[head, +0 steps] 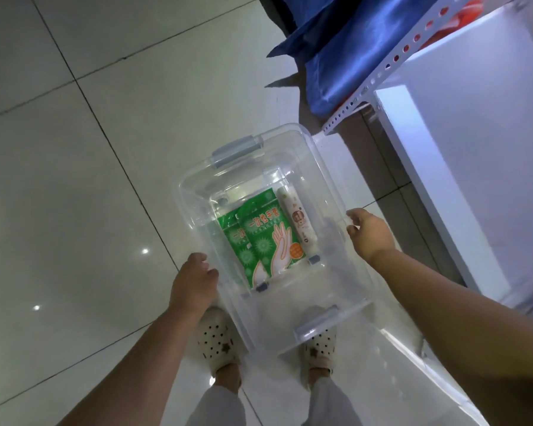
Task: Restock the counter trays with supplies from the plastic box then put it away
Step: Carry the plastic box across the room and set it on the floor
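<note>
I hold a clear plastic box [293, 167] with grey latch handles above the tiled floor, in front of my feet. My left hand [193, 281] grips its left long side and my right hand [366, 233] grips its right long side. Inside on the bottom lie two green packets of disposable gloves [266, 241], overlapping, and a white roll-shaped pack [296, 219] to their right. The box is lidless and tilted a little toward the upper left.
A white shelf unit [462, 155] with a perforated metal post [379, 75] stands at the right. Blue fabric [351, 41] hangs at the top centre. Glossy white floor tiles [74, 179] spread to the left. My two shoes [216, 339] show below the box.
</note>
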Demonstrator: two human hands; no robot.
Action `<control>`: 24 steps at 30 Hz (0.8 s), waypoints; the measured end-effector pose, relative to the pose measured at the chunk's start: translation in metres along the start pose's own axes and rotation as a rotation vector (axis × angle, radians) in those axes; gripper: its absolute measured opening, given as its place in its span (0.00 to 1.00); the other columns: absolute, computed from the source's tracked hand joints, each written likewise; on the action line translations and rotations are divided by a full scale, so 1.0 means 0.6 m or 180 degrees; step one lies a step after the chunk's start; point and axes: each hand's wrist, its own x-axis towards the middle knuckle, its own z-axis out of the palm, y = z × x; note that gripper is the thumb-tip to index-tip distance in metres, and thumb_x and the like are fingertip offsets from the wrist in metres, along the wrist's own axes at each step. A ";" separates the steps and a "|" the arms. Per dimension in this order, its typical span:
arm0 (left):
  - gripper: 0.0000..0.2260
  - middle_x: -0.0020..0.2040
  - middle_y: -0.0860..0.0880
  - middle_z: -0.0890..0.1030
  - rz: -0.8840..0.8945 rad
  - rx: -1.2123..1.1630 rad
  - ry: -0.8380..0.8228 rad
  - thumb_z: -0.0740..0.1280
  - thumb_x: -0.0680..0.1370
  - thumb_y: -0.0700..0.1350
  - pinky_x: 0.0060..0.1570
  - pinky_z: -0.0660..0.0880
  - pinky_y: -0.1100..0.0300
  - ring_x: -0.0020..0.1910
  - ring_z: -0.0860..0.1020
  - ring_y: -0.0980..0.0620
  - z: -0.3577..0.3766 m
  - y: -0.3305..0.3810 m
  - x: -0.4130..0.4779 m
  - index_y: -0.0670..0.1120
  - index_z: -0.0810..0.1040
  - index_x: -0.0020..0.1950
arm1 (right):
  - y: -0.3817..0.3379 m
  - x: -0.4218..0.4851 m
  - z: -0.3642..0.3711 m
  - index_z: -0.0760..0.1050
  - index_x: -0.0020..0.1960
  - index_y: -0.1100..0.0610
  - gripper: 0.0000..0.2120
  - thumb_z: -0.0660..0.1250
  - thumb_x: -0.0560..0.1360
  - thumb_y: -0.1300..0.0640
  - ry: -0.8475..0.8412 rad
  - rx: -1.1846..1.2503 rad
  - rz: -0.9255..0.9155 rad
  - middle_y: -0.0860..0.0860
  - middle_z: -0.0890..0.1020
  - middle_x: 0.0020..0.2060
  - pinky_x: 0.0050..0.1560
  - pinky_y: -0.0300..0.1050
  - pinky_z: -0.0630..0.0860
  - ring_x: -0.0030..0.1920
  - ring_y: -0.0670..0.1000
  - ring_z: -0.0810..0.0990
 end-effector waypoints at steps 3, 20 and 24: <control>0.16 0.63 0.43 0.76 0.0395 0.0149 0.0135 0.61 0.76 0.39 0.49 0.66 0.59 0.57 0.75 0.46 -0.016 0.038 -0.025 0.43 0.70 0.64 | 0.002 -0.036 -0.035 0.72 0.64 0.58 0.15 0.62 0.77 0.62 0.0182 0.0309 -0.0027 0.57 0.78 0.60 0.60 0.50 0.72 0.58 0.57 0.77; 0.09 0.51 0.49 0.81 0.2991 0.1507 -0.0447 0.62 0.77 0.44 0.40 0.67 0.59 0.44 0.78 0.48 -0.044 0.344 -0.326 0.50 0.76 0.56 | 0.180 -0.469 -0.334 0.73 0.58 0.63 0.14 0.62 0.76 0.56 0.3323 0.0705 0.1962 0.63 0.77 0.55 0.55 0.56 0.69 0.55 0.63 0.72; 0.09 0.46 0.53 0.80 0.3064 0.1722 -0.0563 0.61 0.77 0.44 0.32 0.66 0.62 0.34 0.75 0.58 -0.032 0.330 -0.357 0.50 0.76 0.56 | 0.218 -0.440 -0.347 0.65 0.65 0.69 0.25 0.53 0.81 0.48 0.2444 0.1832 0.2304 0.67 0.71 0.63 0.61 0.54 0.66 0.62 0.65 0.71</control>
